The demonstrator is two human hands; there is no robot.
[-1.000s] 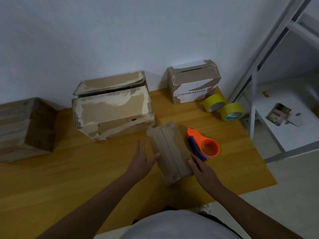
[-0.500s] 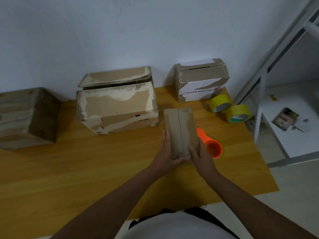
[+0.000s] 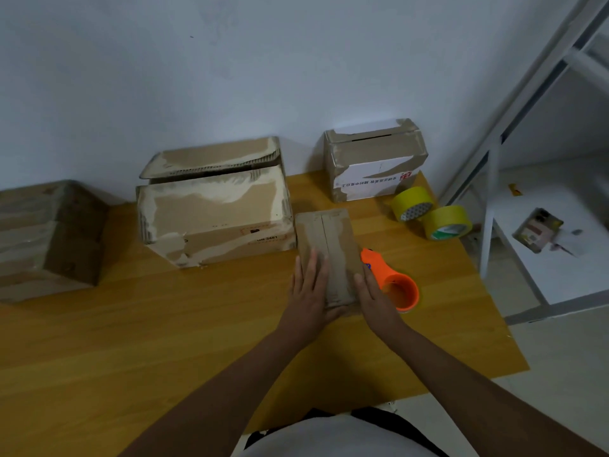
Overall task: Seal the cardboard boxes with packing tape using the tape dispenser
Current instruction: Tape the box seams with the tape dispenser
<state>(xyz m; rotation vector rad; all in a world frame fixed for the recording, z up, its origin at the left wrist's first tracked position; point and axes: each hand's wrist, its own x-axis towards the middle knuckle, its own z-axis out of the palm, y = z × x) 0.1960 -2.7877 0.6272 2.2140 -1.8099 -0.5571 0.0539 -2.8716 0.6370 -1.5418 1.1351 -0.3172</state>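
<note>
Head cam: wooden table (image 3: 164,341) against white wall. Near: left hand (image 3: 308,291) & right hand (image 3: 375,296), fingers straight, flat on small box (image 3: 329,245); 1 orange tape dispenser (image 3: 392,282) beside it. Farther: 3 more boxes, 2 yellow tape rolls (image 3: 431,212).

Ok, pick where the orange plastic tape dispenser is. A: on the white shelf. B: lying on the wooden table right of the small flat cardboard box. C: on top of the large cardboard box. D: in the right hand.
B: the orange plastic tape dispenser lies on the wooden table beside the small flat cardboard box, unheld.
</note>
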